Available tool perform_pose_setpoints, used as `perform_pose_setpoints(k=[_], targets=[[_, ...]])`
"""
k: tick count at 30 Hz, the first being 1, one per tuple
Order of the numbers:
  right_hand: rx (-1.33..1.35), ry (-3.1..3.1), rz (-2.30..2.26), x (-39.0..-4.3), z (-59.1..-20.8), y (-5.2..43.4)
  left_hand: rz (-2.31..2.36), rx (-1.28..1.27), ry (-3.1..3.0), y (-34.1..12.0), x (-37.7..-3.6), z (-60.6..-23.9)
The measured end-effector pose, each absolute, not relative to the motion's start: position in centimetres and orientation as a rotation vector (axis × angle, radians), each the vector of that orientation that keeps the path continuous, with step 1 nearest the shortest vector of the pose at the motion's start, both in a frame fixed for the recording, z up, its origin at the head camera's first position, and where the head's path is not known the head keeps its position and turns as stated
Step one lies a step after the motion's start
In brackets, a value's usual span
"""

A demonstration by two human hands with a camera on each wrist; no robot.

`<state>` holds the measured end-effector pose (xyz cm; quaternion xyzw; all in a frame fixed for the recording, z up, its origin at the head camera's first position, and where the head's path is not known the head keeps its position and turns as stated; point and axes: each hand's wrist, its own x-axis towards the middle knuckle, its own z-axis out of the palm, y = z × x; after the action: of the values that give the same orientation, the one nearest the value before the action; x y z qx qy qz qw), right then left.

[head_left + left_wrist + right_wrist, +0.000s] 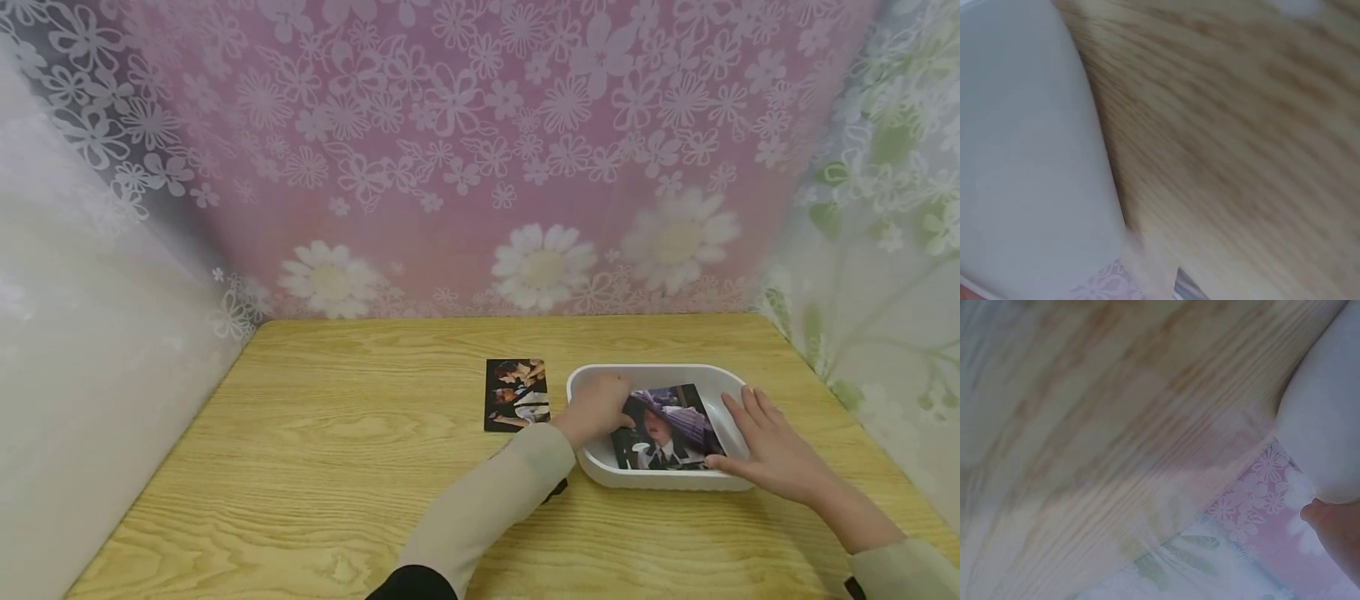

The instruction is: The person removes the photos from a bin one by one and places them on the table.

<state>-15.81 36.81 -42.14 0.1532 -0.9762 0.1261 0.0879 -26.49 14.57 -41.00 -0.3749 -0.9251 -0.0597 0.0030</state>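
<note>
A photo card of a figure in a wide purple hat lies tilted inside a white oval-cornered tray. My left hand reaches over the tray's left side and grips the card's left edge, thumb on top; its other fingers are mostly hidden. With fingers spread, my right hand lies over the tray's right rim, its thumb at the card's lower right corner. Close up, the outer wall of the tray fills the left side of the left wrist view. In the right wrist view, a fingertip meets the tray.
A second photo card showing several figures lies on the wood-grain table, left of the tray. Behind the table hangs a pink flowered curtain; pale flowered sheets line the sides.
</note>
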Motion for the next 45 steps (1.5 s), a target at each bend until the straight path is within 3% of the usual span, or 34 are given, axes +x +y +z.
perform_pose_setpoints(k=[29,45], targets=[[0.455,-2.916,0.428,-16.2,-42.3,36.7,-1.304,-0.879,-2.746,11.4,-27.7,-39.6],[0.449,-2.922,0.445,-15.8,-42.1,36.7,-2.077,-0.429,-2.438,4.6,-27.8,-36.6]])
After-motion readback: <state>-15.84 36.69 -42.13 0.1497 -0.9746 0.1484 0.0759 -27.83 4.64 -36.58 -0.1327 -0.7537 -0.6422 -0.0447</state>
